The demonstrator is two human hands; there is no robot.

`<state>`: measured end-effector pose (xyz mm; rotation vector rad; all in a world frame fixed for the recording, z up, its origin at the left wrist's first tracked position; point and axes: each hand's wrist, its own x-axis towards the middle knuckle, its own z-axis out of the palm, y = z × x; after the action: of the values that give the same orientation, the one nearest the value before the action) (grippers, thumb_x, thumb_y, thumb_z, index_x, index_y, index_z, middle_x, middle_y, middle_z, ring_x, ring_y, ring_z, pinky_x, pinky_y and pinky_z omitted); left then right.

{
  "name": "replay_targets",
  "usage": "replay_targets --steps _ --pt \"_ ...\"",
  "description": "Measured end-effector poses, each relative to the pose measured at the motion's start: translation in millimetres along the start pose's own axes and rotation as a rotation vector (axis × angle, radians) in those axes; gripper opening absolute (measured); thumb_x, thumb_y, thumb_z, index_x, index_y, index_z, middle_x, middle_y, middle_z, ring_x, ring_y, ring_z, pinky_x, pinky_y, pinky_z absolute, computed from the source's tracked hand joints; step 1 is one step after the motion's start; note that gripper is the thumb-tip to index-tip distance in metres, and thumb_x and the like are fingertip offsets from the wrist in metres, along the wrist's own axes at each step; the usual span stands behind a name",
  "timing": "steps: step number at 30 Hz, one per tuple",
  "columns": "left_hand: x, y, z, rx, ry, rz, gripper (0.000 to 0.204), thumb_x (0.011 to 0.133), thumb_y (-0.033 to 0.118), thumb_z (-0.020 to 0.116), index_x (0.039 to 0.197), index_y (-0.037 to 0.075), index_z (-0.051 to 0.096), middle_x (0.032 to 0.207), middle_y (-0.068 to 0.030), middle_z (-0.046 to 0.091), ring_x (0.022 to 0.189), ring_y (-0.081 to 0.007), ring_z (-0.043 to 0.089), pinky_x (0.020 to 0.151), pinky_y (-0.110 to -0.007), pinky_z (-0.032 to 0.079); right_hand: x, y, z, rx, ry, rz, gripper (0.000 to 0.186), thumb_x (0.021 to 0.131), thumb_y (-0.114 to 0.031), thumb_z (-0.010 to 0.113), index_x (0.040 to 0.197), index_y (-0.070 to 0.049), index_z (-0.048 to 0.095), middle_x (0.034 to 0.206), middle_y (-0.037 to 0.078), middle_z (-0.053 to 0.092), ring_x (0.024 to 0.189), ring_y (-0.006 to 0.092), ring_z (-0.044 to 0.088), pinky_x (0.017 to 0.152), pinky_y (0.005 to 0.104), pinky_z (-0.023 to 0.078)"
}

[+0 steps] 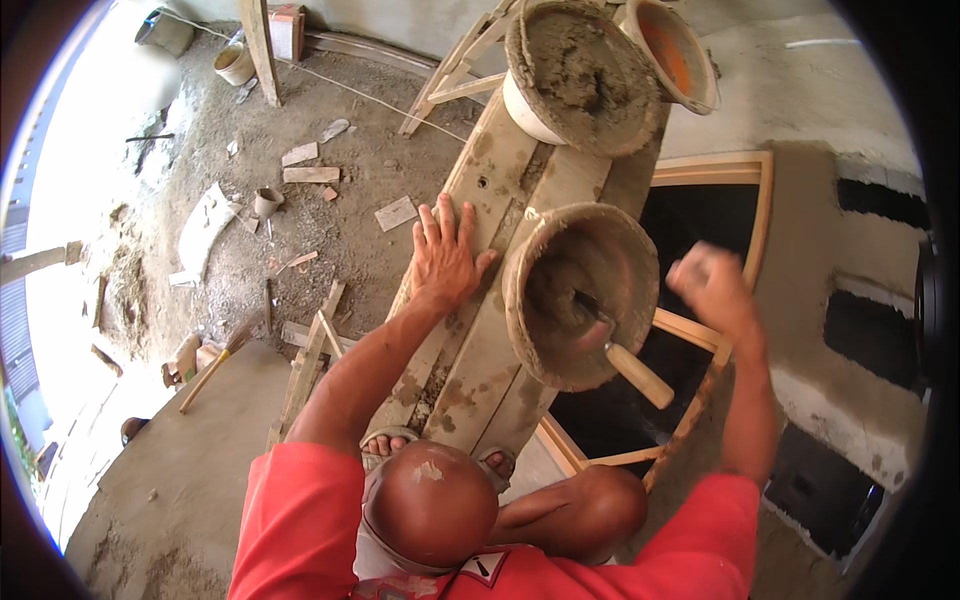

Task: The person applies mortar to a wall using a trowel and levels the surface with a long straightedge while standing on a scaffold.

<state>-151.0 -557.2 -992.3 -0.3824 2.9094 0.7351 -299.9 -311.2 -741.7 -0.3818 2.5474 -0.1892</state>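
Note:
My left hand (442, 252) lies flat on the wooden planks (480, 345) of a raised platform, fingers spread, holding nothing. A bucket (520, 335) with mortar inside stands on the planks to the right of that hand. Inside it rests a trowel (640, 375), its blade against the mortar and its wooden handle sticking out over the near right rim. My right hand (715, 282) is raised just right of the bucket, apart from the trowel. Its fingers look curled but are smeared by motion, so whether anything is in them does not show.
A large tub of mortar (590, 75) stands at the platform's far end, beside a bucket with orange inside (668, 58). At right, a wooden window frame (762, 215) borders the wall. Below left, wood scraps (312, 174) and a broom (210, 375) lie on rough ground.

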Motion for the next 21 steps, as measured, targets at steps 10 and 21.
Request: replay_targets --steps 10,21 --pt "-46 16 11 -0.658 0.279 -0.042 0.067 0.1 0.043 0.041 0.152 0.004 0.023 0.156 -0.0284 0.014 0.146 -0.0438 0.007 0.118 -0.053 0.009 -107 -6 116 -0.453 -0.112 -0.388 0.033 0.081 -0.012 0.059 0.106 0.01 0.057 0.072 0.025 0.065 0.074 0.0386 0.068 0.068 0.0478 0.053" --pt "-110 101 -32 -1.629 -0.302 -0.36 0.095 0.083 0.015 0.068 0.154 0.014 0.004 0.123 -0.018 0.054 0.093 -0.0282 0.066 0.053 -0.034 0.06 -103 -27 102 -0.593 -0.009 -0.281 0.019 0.084 -0.016 0.061 0.098 -0.003 0.061 0.075 0.021 0.067 0.076 0.0399 0.068 0.067 0.0489 0.054"
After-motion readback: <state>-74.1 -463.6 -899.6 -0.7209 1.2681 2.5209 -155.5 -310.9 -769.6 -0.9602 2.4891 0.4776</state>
